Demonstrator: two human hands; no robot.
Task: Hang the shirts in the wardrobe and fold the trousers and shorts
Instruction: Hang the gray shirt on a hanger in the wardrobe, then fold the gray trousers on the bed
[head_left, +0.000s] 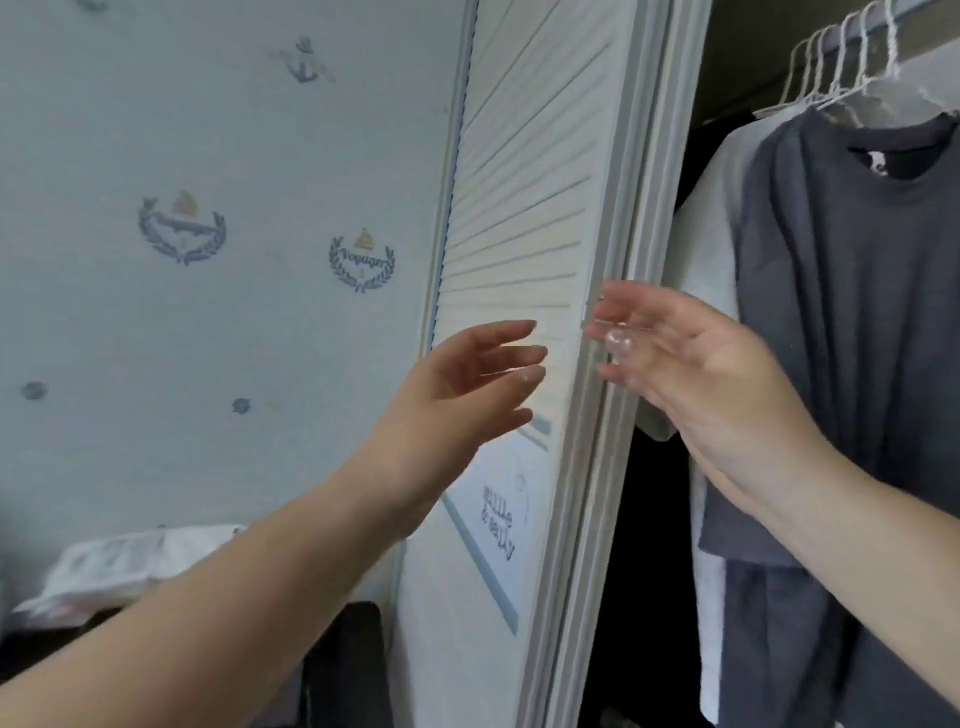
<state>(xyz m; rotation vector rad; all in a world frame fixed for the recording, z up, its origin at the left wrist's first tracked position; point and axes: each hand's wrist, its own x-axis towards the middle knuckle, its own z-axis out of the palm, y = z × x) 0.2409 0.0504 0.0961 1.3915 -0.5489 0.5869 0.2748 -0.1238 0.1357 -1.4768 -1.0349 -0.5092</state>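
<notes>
Pale blue wallpaper (218, 130) printed with anchors and laurel crests on the left; beside it a white louvred wardrobe door (524, 197), seen edge-on, with blue lettering on its lower panel. Right of the door, a dark wardrobe opening with a rail (930, 47) at top right, carrying a row of white wire hangers (841, 62). On the nearest hanger, a dark grey shirt (841, 270), hanging full front to the camera; just behind it and to its left, a white shirt (711, 208), partly covered by the grey one. Left hand (467, 395) raised in front of the louvred panel, fingers straight and spread, holding nothing; cannot tell whether the fingertips touch the slats. Right hand (696, 364) raised at the door's near edge, fingers relaxed and loosely extended toward that edge, gripping nothing; blurred at the fingertips, contact with the door unclear. Grey shirt immediately right of and behind the right hand, its sleeve passing behind the wrist and forearm; well apart from the left hand, with the door between them. At lower left, a blurred white patterned bundle (119, 566) on a dark surface. No trousers or shorts to be made out.
</notes>
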